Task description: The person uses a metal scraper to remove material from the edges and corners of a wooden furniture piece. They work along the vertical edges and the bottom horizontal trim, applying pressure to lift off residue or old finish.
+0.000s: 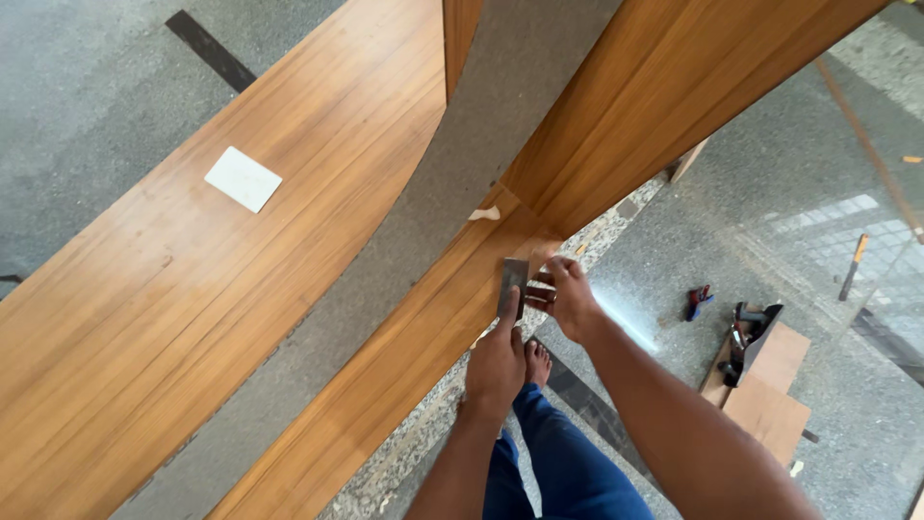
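Both hands, left [496, 364] and right [570, 297], close together, clamp a flat metal scraper [511, 281] upright against the edge of the veneered wooden frame [414, 337], steadying its blade there.

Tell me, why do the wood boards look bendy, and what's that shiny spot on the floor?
Head view: the wide lens curves the boards near the edges; glare on the polished floor beside the right hand looks like reflected light; everything looks sharp.
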